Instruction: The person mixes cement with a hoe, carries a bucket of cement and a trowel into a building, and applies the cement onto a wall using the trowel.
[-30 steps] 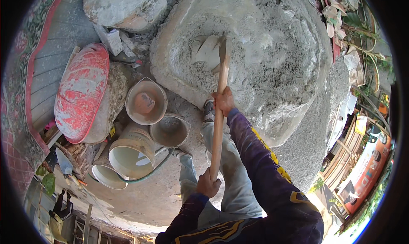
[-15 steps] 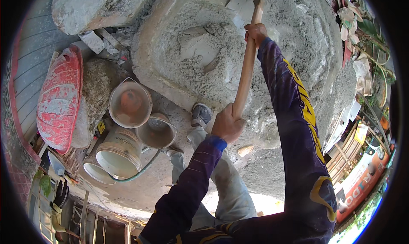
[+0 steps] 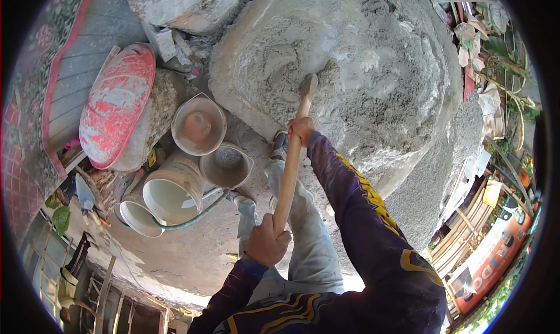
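Note:
My left hand is wrapped round the lower end of a hoe's wooden handle. Higher up the same handle, my right hand is closed on it too. The far end of the hoe reaches into the wet grey mortar, where the blade cannot be made out. The mortar is spread in a wide, rough-surfaced heap, with a smoother wet hollow left of the hoe's end.
Left of my legs stand two small pails and a large bucket with whitish liquid and a green hose. A red, mortar-smeared basin leans on a rock. Another boulder lies far left. Plants and debris line the right.
Both hands have drawn the hoe back toward me and left. Its far end came from the top of the view down into the mortar beside the hollow.

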`<act>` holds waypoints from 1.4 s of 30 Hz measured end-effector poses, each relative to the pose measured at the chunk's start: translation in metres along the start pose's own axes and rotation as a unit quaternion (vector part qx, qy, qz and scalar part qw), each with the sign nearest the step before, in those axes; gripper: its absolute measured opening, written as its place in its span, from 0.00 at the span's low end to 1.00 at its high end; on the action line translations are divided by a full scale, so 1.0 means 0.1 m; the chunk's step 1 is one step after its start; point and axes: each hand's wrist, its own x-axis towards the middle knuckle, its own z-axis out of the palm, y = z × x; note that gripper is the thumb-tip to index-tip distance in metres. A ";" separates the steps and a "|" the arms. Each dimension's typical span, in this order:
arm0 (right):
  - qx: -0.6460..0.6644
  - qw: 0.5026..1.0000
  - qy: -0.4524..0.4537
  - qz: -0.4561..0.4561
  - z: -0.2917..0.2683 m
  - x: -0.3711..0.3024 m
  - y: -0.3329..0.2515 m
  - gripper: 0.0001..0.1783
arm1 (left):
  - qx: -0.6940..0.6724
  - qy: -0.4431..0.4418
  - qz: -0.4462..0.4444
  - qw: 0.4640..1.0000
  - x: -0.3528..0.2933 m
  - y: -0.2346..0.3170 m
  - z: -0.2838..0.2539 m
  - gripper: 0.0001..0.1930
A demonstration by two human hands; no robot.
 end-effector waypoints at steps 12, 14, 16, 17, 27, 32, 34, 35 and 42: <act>0.085 0.985 0.040 -0.147 0.20 -1.64 0.95 0.15 | -0.021 -0.026 0.111 0.993 -1.32 -1.69 -0.05 0.18; 0.096 0.975 0.071 -0.188 0.30 -1.83 1.14 0.19 | -0.006 -0.001 0.113 0.994 -1.30 -2.11 0.10 0.18; 0.101 0.969 0.059 -0.219 0.35 -2.01 1.27 0.19 | 0.041 0.016 0.102 0.994 -1.22 -2.47 0.27 0.18; 0.101 0.963 0.089 -0.232 0.36 -2.09 1.31 0.19 | 0.041 0.031 0.105 0.993 -1.17 -2.62 0.34 0.18; 0.220 0.929 0.025 -0.298 0.00 -2.03 1.09 0.11 | 0.032 0.039 0.103 0.993 -1.28 -2.70 0.60 0.15; 0.112 0.981 0.017 -0.159 0.07 -0.61 0.63 0.09 | -0.061 0.016 0.064 0.996 -0.69 -1.86 0.83 0.19; 0.029 0.997 0.026 -0.060 0.14 0.03 0.33 0.08 | -0.060 0.029 0.021 0.998 -0.16 -1.54 0.92 0.18; 0.036 0.997 -0.008 -0.061 0.14 0.29 0.14 0.08 | -0.045 0.015 -0.014 0.999 0.12 -1.42 0.91 0.18; 0.053 0.965 0.058 -0.249 -0.48 0.85 -1.28 0.05 | -0.042 0.034 0.128 0.990 1.50 -0.74 0.66 0.22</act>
